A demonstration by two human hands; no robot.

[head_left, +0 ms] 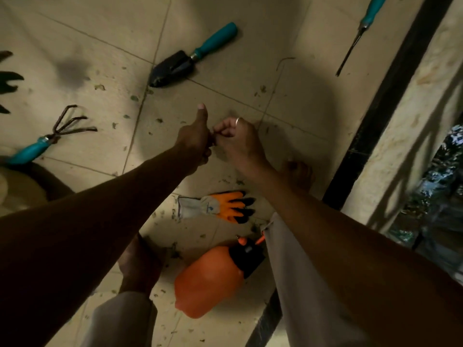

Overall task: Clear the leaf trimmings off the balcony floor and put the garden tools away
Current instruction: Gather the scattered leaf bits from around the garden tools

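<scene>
My left hand [195, 136] and my right hand [238, 141] meet above the tiled floor [100, 58]. The right pinches a small dark trimming against the left's curled fingers; the left thumb sticks up. Small leaf bits [99, 87] lie scattered over the tiles. A teal-handled trowel [190, 57] lies ahead. Off to the left is a teal-handled hand rake [52, 136], and a thin teal-handled weeder [358, 36] sits at the upper right. An orange work glove [220, 205] and an orange spray bottle [210, 279] lie near my bare feet.
A black strip and a pale parapet wall [411, 101] run along the right side. A thin bent stem [284, 61] lies ahead of my hands. A dark glove [8, 82] shows at the left edge, with a pale round object [15, 189] below it.
</scene>
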